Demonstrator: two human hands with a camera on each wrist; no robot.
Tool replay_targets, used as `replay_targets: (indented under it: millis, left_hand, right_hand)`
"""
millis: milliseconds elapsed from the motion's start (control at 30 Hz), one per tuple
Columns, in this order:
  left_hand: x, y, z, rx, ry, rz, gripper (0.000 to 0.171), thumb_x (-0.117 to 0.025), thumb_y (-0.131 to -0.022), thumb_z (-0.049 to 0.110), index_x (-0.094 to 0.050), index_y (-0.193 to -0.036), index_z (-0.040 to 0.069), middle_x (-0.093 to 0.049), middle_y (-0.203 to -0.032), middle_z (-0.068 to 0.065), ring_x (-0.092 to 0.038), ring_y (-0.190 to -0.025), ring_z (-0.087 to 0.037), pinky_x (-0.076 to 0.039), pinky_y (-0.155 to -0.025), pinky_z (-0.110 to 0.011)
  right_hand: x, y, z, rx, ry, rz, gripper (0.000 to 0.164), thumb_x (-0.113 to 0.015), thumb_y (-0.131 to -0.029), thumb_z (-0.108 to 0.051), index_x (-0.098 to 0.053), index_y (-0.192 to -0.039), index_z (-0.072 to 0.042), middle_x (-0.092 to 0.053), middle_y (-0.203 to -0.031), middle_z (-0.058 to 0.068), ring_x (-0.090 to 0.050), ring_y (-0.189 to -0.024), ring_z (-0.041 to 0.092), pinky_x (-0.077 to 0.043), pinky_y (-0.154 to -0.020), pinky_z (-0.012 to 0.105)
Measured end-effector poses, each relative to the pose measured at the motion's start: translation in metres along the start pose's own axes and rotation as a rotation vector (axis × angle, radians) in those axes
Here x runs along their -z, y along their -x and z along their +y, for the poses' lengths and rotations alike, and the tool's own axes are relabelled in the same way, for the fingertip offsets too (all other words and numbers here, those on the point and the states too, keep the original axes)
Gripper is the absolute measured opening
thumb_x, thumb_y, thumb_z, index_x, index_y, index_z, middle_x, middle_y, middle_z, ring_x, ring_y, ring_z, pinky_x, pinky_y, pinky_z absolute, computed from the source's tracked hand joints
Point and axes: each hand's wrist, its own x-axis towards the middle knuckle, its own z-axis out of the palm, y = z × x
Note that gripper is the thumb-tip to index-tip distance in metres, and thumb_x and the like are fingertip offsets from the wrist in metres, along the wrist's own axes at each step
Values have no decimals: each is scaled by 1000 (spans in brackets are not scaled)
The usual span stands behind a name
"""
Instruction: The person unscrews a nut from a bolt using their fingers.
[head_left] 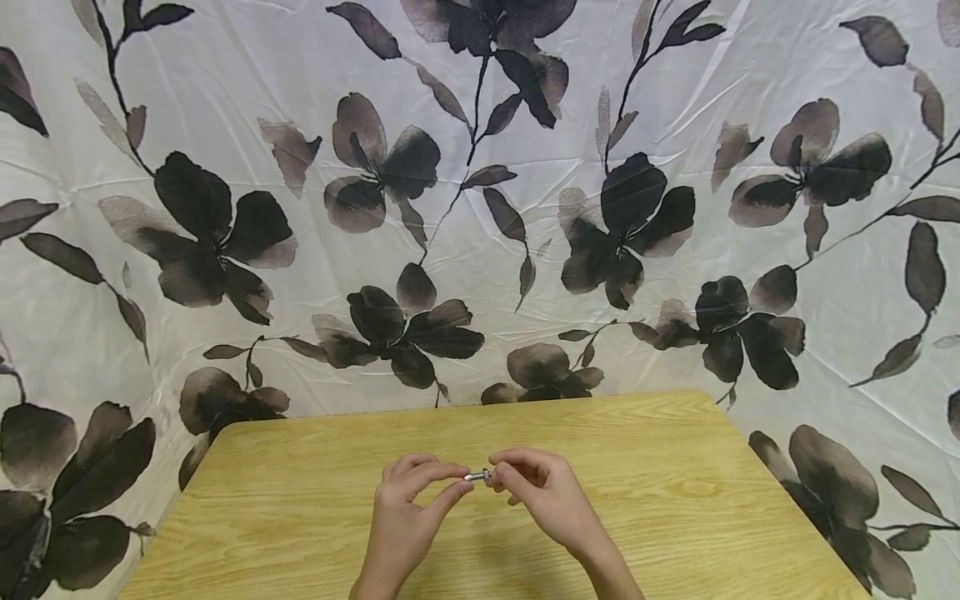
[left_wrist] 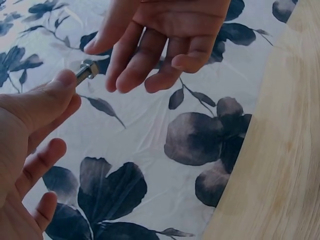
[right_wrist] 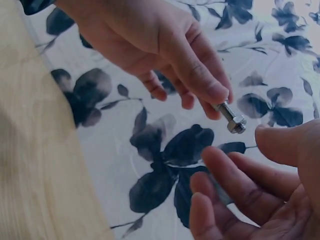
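Between thumb and index fingertip, my left hand (head_left: 408, 508) pinches a small silver bolt (right_wrist: 228, 111) by one end. The bolt points toward my right hand (head_left: 553, 500), and a hex nut (right_wrist: 236, 124) sits on its threads near the free end. The pinched end is hidden by the fingertips. In the right wrist view, the right thumb and index finger are spread apart just short of the nut, holding nothing. The other fingers of both hands are loosely bent. Both hands are raised above the wooden table (head_left: 300, 517).
A pale cloth (head_left: 510, 275) with dark printed flowers hangs behind the table and along both its sides. The table's back edge runs a little beyond the hands.
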Motion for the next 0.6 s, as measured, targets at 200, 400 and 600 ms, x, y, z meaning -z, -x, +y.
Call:
replay_targets:
  millis: [200, 400, 600]
  left_hand:
    - [0, 0, -3, -50, 4, -24, 29, -92, -71, 9, -82, -93, 26, -77, -89, 17, -62, -94, -7, -34, -96, -33]
    - [-1, 1, -5, -88, 0, -31, 31, -92, -69, 8, -82, -94, 24, -78, -90, 15, -61, -92, -8, -34, -94, -33]
    - [-1, 2, -4, -91, 1, -50, 30, -92, -70, 9, -82, -95, 24, -78, -92, 15, -62, -94, -7, -35, -96, -33]
  right_hand:
    - [2, 0, 3, -25, 28, -46, 31, -58, -107, -29, -75, -114, -4, -76, -101, 15, -72, -94, 14, -56, -78, 29]
    - [3, 1, 3, -9, 23, -69, 30, -60, -106, -28, -77, -111, -4, -77, -98, 17, -73, -91, 12, -56, -78, 30]
    - [4, 2, 1, 4, 32, -82, 26, -64, -104, -26, -77, -111, -5, -77, -99, 16, -73, -90, 11, -57, -79, 33]
